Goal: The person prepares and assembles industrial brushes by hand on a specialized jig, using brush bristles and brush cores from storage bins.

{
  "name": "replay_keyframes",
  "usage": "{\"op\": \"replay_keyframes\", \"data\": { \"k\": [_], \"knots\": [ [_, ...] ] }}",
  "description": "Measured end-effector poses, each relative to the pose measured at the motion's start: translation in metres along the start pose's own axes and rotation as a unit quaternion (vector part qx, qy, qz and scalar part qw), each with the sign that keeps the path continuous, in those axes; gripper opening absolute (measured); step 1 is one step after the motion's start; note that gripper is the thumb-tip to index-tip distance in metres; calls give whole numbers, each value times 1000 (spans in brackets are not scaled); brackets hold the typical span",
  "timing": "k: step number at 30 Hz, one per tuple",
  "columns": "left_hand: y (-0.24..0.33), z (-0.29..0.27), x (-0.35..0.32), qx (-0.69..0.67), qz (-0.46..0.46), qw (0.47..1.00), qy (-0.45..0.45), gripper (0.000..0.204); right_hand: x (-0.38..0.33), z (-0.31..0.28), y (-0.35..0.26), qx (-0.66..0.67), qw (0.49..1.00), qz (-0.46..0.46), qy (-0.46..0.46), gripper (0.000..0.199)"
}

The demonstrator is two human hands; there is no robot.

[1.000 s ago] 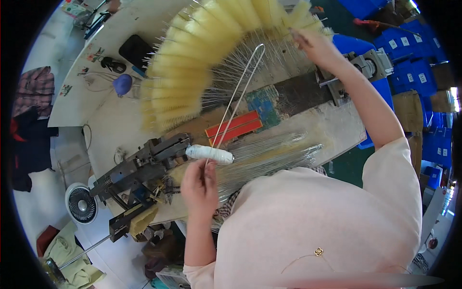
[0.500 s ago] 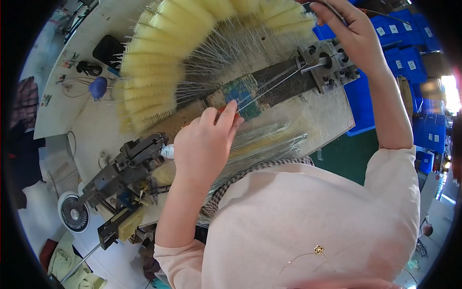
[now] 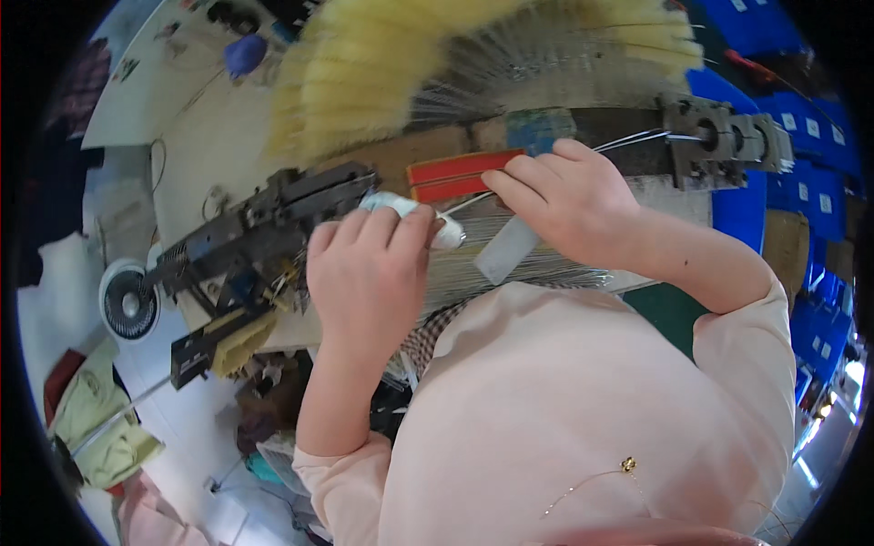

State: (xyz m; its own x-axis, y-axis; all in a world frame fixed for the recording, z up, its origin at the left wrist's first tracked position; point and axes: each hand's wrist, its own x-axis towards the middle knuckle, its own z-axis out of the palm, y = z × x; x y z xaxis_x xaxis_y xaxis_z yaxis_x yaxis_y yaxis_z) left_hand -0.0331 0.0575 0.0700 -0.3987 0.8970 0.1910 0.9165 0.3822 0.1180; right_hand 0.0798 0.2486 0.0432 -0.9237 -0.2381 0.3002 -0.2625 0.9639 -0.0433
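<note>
My left hand (image 3: 373, 268) is closed around a white-wrapped handle (image 3: 446, 232) beside the dark metal clamp machine (image 3: 273, 218). A thin wire (image 3: 466, 202) runs from near its fingertips toward my right hand (image 3: 574, 196). The right fingers are bent down over the wires, by the end of a red grooved block (image 3: 455, 177). A pair of bright wires (image 3: 633, 139) stretches from behind that hand to the metal chuck fixture (image 3: 719, 141) on the right. Below the right hand a flat grey plate (image 3: 508, 250) sticks out; whether the fingers hold it is unclear.
Yellow bristle brushes (image 3: 355, 82) with twisted wire stems fan out across the far side of the bench. Loose straight wires (image 3: 546, 273) lie close to my body. Blue bins (image 3: 801, 182) stand at the right, a small fan (image 3: 129, 300) at the left.
My right hand has come down and left from beyond the chuck to the bench middle. The left hand has moved from the wire onto the white-wrapped handle. The red block now shows. The view has shifted.
</note>
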Motion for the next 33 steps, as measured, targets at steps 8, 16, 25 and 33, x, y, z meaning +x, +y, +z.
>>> {"op": "replay_keyframes", "data": {
  "k": [8,16,25,33],
  "knots": [
    [-32,50,-71,-297,-255,908,151,24,67,38,10,121,992,-1,-36,25],
    [4,54,-24,-863,-351,361,45,38,83,41,12,231,967,53,-96,15],
    [-16,119,-38,-571,-273,774,17,47,88,37,7,126,982,-23,-135,21],
    [-17,137,-38,-619,-265,725,144,54,45,71,-50,137,980,24,-141,38]
  ]
}}
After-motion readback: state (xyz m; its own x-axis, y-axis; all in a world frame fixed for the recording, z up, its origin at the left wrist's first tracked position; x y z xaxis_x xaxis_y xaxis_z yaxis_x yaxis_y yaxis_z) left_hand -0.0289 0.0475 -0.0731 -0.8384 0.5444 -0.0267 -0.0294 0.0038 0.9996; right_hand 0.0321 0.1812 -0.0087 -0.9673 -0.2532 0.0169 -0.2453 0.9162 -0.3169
